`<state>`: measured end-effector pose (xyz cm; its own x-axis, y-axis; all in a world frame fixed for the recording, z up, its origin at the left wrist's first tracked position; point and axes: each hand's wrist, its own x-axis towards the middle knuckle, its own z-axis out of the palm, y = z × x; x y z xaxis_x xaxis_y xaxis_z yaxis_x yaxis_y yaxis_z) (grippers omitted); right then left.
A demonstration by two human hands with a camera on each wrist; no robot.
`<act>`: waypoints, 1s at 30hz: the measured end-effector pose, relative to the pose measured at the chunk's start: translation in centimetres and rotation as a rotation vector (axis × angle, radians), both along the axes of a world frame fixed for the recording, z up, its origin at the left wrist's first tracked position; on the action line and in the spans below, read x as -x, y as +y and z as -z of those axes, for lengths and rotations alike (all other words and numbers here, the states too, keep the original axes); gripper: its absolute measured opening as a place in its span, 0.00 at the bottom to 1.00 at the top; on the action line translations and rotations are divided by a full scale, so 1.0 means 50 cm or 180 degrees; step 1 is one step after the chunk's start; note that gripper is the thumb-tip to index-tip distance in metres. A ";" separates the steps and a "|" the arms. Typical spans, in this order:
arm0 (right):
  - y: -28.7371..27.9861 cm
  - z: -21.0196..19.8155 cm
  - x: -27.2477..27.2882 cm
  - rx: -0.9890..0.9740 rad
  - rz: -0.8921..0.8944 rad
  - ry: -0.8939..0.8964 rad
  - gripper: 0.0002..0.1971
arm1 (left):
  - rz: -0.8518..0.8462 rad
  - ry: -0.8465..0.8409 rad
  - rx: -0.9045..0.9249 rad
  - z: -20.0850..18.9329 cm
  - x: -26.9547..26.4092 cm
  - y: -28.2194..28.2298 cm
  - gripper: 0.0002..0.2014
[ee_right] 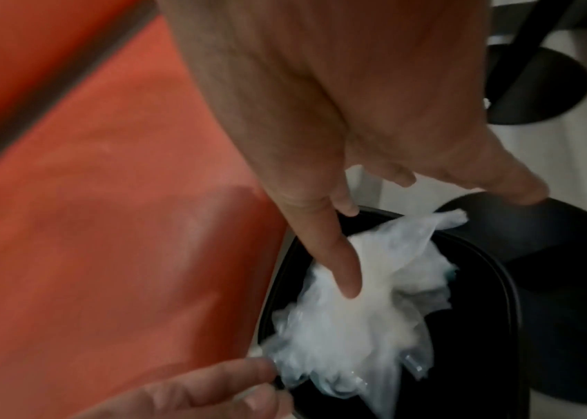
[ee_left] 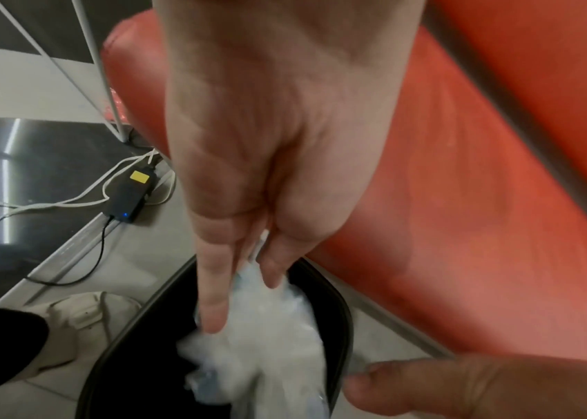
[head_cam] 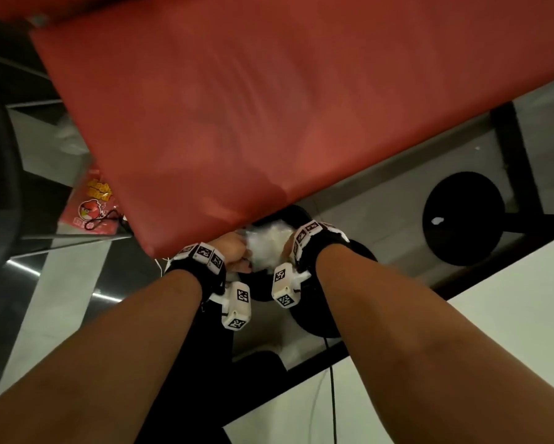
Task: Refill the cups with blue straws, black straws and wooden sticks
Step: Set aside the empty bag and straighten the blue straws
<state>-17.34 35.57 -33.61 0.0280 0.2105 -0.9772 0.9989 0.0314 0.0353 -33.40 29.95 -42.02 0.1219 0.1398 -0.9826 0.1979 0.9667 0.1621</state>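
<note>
The red bench (head_cam: 237,107) fills most of the head view and cuts off everything beyond its near edge, so I see no cups, blue straws, black straws or wooden sticks anywhere; the task's own things are out of view, and I judge this is a clean-up step, dropping spent packaging. Below the bench's near corner stands the black bin (ee_right: 507,283), its rim partly hidden by both wrists from above. Over its mouth bulges the crumpled clear plastic wrapping (ee_right: 356,311), part inside and one corner draped over the far rim. My right hand (ee_right: 374,113) is spread and relaxed, grasping nothing, its index finger (ee_right: 346,272) laid straight on top of the plastic. My left hand (ee_left: 267,141) reaches down at the left side of the bin, and from the right wrist view it seems to pinch the plastic's near edge, though blur makes that hard to confirm. To do this well, I would press the bundle down at its middle with the flat right fingers, tuck the draped corner inside the rim, and only then let the left pinch go, so the springy film does not pop back out. The bin's depth and contents are lost in darkness.
</note>
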 end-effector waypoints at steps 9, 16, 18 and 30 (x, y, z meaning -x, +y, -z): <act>0.009 -0.184 -0.035 -0.0330 0.2357 0.0662 0.23 | 0.0920 -0.0137 -0.1052 -0.236 -0.050 0.103 0.09; -0.097 -0.453 -0.176 -0.2180 0.5603 0.1389 0.12 | 0.1729 -0.1052 -0.2173 -0.595 -0.294 0.149 0.11; -0.174 -0.524 -0.251 -0.2561 0.6050 0.1599 0.10 | 0.2075 -0.1312 -0.2339 -0.684 -0.377 0.120 0.10; -0.730 -0.640 -0.581 -0.4684 0.8016 -0.0731 0.35 | 0.3721 -0.1112 -0.4145 -0.864 -0.772 -0.123 0.60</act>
